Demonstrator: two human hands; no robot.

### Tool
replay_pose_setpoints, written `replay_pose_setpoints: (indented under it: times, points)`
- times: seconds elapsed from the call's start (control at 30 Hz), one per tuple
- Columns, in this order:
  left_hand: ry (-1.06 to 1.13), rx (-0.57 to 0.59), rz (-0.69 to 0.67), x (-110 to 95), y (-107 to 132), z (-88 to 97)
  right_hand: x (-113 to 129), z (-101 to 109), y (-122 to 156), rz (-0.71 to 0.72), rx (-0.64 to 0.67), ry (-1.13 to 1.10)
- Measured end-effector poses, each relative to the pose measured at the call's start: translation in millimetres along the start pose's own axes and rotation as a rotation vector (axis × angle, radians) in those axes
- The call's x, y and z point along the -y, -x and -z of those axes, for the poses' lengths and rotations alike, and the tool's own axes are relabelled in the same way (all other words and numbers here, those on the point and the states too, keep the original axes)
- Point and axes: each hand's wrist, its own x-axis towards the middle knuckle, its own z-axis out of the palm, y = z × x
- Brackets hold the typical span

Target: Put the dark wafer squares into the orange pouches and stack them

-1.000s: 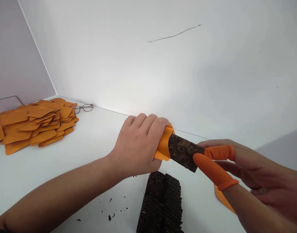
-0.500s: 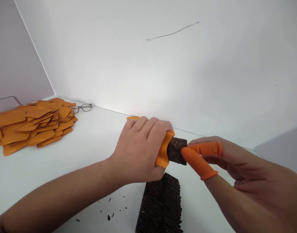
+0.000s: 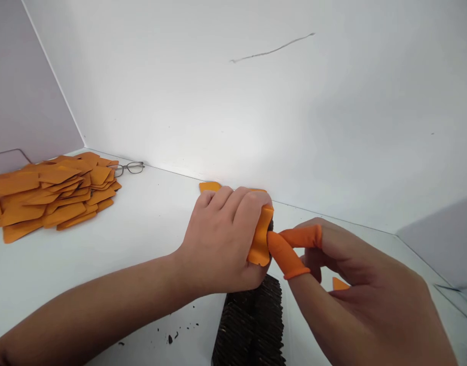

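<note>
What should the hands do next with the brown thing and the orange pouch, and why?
Probably push it fully in: the right hand pinches the dark bar with capped fingers, and only its end peeks from the orange pouch gripped by the left hand.

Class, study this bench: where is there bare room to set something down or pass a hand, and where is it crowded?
Free: the table between the orange pile, the glasses and the left hand; a thin strip between wall and right hand. Crowded: where both hands meet at the orange pouch, over the dark stack and crumbs.
</note>
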Motion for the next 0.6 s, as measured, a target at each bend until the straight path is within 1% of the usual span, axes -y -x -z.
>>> replay_pose_setpoints:
  times: [0.03, 0.1, 0.17, 0.2, 0.23, 0.3, 0.33, 0.37, 0.47, 0.5, 0.53, 0.6]
  points:
    - [0.011, 0.006, 0.018, 0, -1, 1.3, 0, 1, 0, 0.001, -0.006, -0.014]
    - [0.037, 0.012, 0.058, 0, -2, 4.2, 1, 3, -2, -0.016, -0.064, -0.039]
    - [0.071, 0.006, 0.080, 0, -4, 6.4, 1, 5, -3, 0.019, -0.104, -0.075]
    - [0.087, -0.004, 0.079, 0, -5, 7.0, 0, 5, -3, 0.073, -0.077, -0.102]
    - [0.101, -0.011, 0.075, 0, -5, 7.2, 0, 5, -4, 0.139, -0.023, -0.132]
    - [0.125, -0.023, 0.070, 0, -5, 6.9, -4, 5, -4, 0.256, 0.127, -0.189]
    - [0.134, -0.031, 0.071, 0, -5, 6.7, -6, 5, -4, 0.290, 0.189, -0.194]
    - [0.139, -0.039, 0.073, 0, -5, 6.5, -8, 5, -4, 0.312, 0.207, -0.183]
    - [0.138, -0.058, 0.068, 1, -5, 6.8, -13, 7, -3, 0.337, 0.108, -0.115]
    - [0.140, -0.056, 0.064, 1, -5, 7.1, -14, 8, -3, 0.339, 0.105, -0.097]
    - [0.146, -0.048, 0.059, 1, -5, 7.3, -14, 9, -2, 0.343, 0.132, -0.089]
    - [0.157, -0.026, 0.055, 2, -5, 7.6, -15, 10, -1, 0.353, 0.256, -0.079]
